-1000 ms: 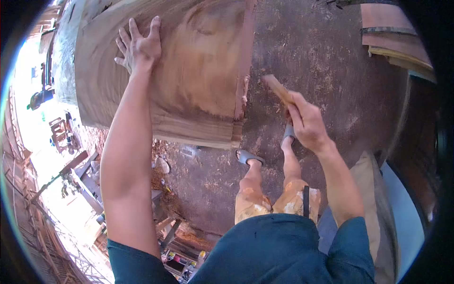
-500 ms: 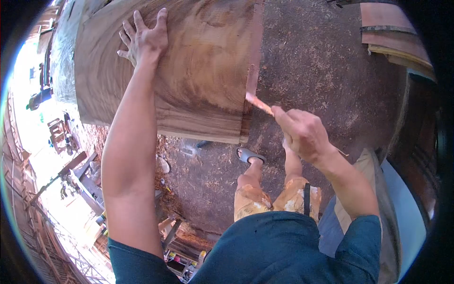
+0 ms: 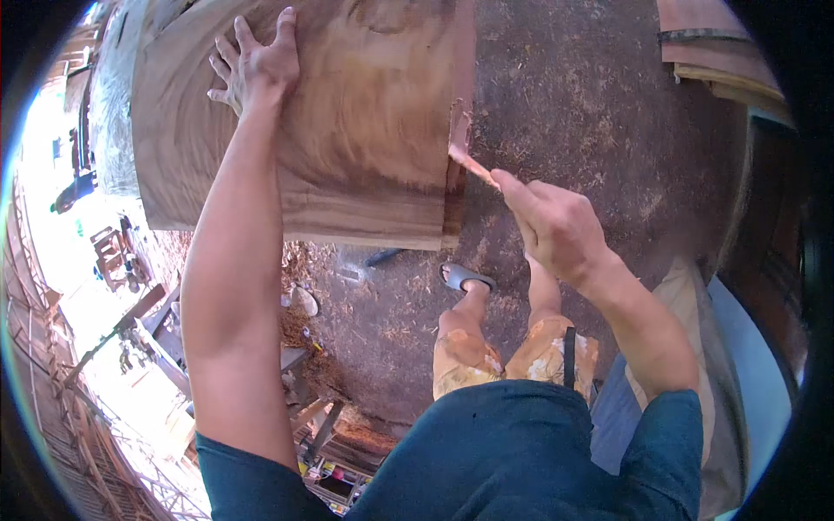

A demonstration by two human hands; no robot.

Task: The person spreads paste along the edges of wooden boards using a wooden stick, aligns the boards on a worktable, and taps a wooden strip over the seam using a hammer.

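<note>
My left hand (image 3: 259, 71) lies flat with its fingers spread on a large brown wood-grained board (image 3: 365, 130). Near the board's right edge, my right hand (image 3: 560, 227) is closed around a thin pinkish-orange strip (image 3: 476, 168). The strip's far end meets a pinkish band (image 3: 459, 126) along that edge, with a bend at the board's side. I cannot tell whether the strip is a flat stick or a piece coming off the edge. My right fingers hide its near end.
Wood shavings are scattered over the dark floor (image 3: 565, 113). Stacked panels (image 3: 712, 52) stand at the upper right. A cloth-like cover (image 3: 686, 313) hangs by my right arm. A wooden stool (image 3: 113, 256) and tools lie to the left. My sandalled foot (image 3: 467, 278) is below the board.
My right hand and the strip have shifted slightly up along the board's edge. The board and my left hand appear a little higher and further left, as the view has shifted.
</note>
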